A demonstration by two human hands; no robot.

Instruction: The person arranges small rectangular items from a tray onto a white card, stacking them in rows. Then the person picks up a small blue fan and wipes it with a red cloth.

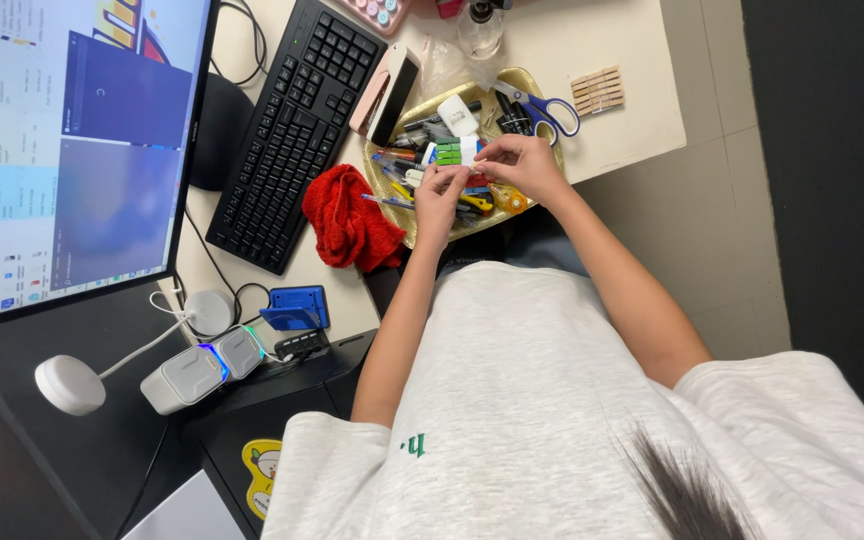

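Note:
Both my hands are over a gold oval tray full of stationery on a pale desk. My left hand and my right hand meet fingertip to fingertip. Together they pinch a small white and green packet just above the tray's contents. In the tray lie several pens and markers, blue-handled scissors, a white block and a yellow cutter. What the fingertips cover is hidden.
A red cloth lies left of the tray, beside a black keyboard. A monitor fills the left. Wooden clothespins sit at the desk's right edge. A pink case, a blue holder and a small speaker stand nearby.

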